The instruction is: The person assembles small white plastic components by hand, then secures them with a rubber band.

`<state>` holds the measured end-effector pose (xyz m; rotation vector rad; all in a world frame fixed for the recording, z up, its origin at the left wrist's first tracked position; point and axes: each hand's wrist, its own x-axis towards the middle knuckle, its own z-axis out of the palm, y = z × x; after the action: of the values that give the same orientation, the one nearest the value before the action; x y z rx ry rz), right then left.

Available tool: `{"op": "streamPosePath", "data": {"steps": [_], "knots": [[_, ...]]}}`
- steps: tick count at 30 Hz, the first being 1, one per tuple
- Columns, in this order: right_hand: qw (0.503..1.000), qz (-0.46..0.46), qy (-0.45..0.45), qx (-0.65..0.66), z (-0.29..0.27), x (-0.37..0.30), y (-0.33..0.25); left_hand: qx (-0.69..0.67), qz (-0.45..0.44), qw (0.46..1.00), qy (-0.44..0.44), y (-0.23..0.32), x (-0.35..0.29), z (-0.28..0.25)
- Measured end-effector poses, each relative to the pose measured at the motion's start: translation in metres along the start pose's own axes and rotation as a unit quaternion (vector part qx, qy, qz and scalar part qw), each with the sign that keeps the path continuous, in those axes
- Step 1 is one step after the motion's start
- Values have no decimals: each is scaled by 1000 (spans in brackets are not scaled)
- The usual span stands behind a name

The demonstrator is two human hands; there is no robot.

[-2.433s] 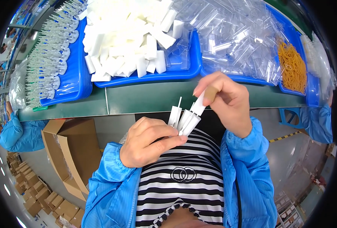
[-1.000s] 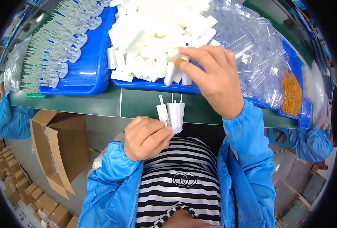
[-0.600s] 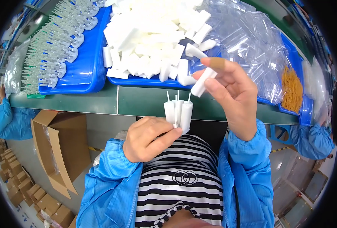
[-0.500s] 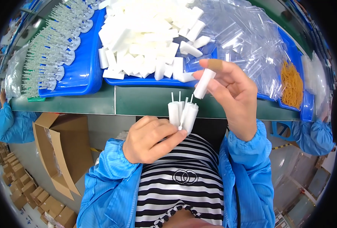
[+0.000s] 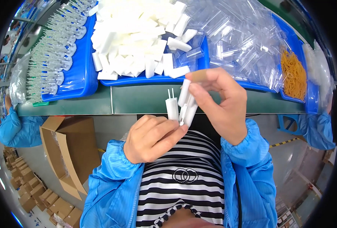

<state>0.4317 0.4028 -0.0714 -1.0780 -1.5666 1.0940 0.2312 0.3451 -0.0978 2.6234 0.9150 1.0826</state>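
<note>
My left hand (image 5: pixel 153 138) is closed on a white pronged plastic part (image 5: pixel 182 122), mostly hidden by its fingers. A white foam cylinder (image 5: pixel 172 109) stands on the part, two thin prongs poking out of its top. Another foam piece (image 5: pixel 191 114) sits at the right side of the part. My right hand (image 5: pixel 223 104), with brown tape round the index finger, pinches a loose foam cylinder (image 5: pixel 184 92) between thumb and index finger. That cylinder is upright, slightly tilted, with its lower end at the pronged part. Whether a prong has entered it, I cannot tell.
Past my hands, white foam pieces (image 5: pixel 130 41) are heaped in a blue tray (image 5: pixel 138 80). Left of them are rows of pronged plastic parts (image 5: pixel 50 60). Clear plastic sleeves (image 5: pixel 240 45) and yellow rubber bands (image 5: pixel 293 78) lie to the right. A cardboard box (image 5: pixel 71 148) stands below the table.
My right hand has moved left and slightly down, bringing its foam cylinder from apart to the pronged part. My left hand keeps its hold. The whole view has shifted a little.
</note>
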Motion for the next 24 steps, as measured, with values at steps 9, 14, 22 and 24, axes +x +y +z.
{"op": "streamPosePath", "data": {"steps": [9,14,22,24], "knots": [[991,22,-123,-48,-13,-6,6,-11,-23,1000,12,0,-6,2],[986,29,-105,122,-13,-9,11,-54,-30,997,53,-5,-14,13],[977,-34,-210,24,-19,-10,18,-58,-12,994,95,-10,-17,19],[982,-16,-185,20,-19,-13,19,-75,-47,991,101,-7,-12,18]]}}
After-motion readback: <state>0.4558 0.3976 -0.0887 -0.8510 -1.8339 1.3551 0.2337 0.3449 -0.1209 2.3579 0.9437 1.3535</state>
